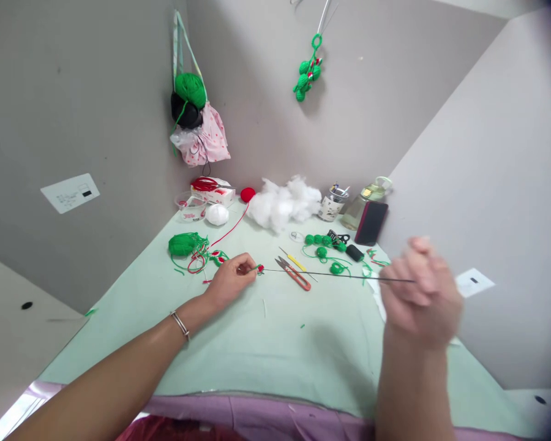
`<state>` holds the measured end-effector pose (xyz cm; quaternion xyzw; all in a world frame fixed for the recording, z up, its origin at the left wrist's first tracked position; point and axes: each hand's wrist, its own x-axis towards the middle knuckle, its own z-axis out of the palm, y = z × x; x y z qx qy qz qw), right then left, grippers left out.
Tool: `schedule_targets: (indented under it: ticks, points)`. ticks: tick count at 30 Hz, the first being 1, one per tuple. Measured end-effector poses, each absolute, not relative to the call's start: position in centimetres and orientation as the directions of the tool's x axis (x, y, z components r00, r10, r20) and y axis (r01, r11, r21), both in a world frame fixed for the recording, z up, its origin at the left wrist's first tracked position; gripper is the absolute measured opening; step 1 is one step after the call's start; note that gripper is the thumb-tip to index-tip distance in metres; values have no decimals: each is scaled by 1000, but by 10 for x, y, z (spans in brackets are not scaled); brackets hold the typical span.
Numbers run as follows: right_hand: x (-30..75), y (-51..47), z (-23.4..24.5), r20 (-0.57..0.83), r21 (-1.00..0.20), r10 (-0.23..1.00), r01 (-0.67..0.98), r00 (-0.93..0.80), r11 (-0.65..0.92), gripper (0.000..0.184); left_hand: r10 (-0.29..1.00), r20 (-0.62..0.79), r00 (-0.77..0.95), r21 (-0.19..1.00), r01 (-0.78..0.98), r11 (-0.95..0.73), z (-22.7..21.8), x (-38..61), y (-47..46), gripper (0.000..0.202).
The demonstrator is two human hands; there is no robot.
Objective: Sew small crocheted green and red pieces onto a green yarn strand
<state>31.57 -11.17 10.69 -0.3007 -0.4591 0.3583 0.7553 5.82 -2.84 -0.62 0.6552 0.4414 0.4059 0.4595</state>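
My left hand [233,277] pinches a small red and green crochet piece [260,269] low over the table's left middle. From that piece a dark thread [340,275] runs taut to the right. Its far end is in my right hand [422,291], raised and closed, slightly blurred by motion. Beneath the thread lie orange-handled thread snips [294,275] and a yellow crochet hook [296,263]. A chain of green and red crochet work [219,258] lies beside my left hand, close to a ball of green yarn [183,244].
White stuffing [284,205] is heaped at the back, beside a red yarn ball [247,195]. Green crochet balls [321,252], a black thread spool [355,253] and a propped phone [371,223] occupy the right. Red scissors [206,184] rest on a box; a green crochet ornament [307,76] hangs above.
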Motion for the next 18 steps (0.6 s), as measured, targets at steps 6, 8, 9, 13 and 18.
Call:
schedule_targets:
  ticks: [6,8,9,13,18]
  points:
    - [349,-135,122,477,-700,737,-300,479,648,24,964,86,253,975,177,-133,-2,53,-23,13]
    - [352,-130,119,459,-689,730,-316,506,652,22,961,48,273,987,133,-87,-2,52,-23,15]
    - [351,-124,116,454,-687,727,-317,516,654,17,957,27,288,993,100,-58,-2,52,-23,16]
    - [328,-96,98,419,-805,792,-222,443,550,20,924,-44,379,993,-86,83,-3,52,-26,21]
    - [272,-83,61,277,-960,957,70,82,272,41,906,-41,420,969,-206,139,-2,53,-30,21]
